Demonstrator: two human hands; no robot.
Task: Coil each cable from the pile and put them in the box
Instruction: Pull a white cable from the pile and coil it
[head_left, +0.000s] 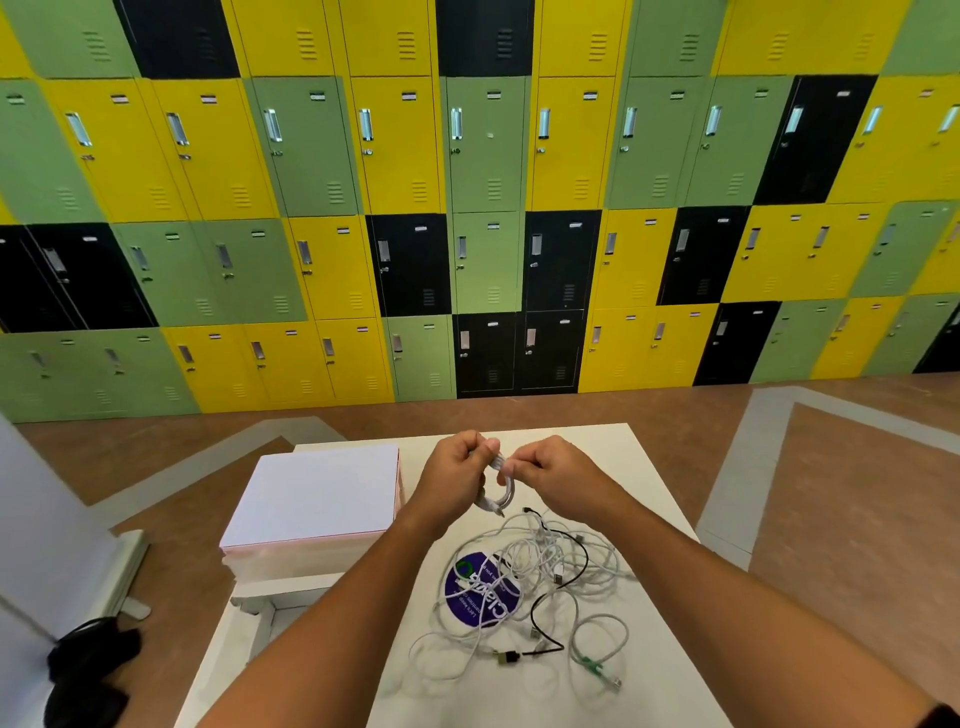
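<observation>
Head view, looking down at a white table (641, 467). Left hand (457, 467) and right hand (558, 478) raised close together above the far middle of the table, almost knuckle to knuckle. Left fingers curled tight round the top of a small coiled white cable (500, 493), right thumb and fingertips pinching the same cable right beside them. Both holding it, neither spread wide. Loops of the coil hanging down just below the fingers, in the gap between the two hands and off the table surface. Short tail end poking out at the bottom of the coil, near the top of the pile, but can't tell whether touching it.

Pile (540, 587) spread loose over the middle and near-right part of the table, between the forearms. Mostly thin white cables tangled over each other, plus one black cable (551, 616) snaking through with a plug at its near end, and a white one with a green tip (592, 662) toward the near-right edge. Part of the tangle lying over a round blue sticker (480, 592) stuck flat on the tabletop.

Box (317, 499) at the far-left corner of the table, just beside the left wrist. White lid, pinkish sides, lid closed flat on top, so can't see what's in it, if anything. No cable touching it.

Behind the table, brown floor (831, 493) with grey stripes, then a wall of yellow, green and black lockers (483, 156). Something black and lumpy (88, 670) down on the floor at the lower left — too dark to make out.
</observation>
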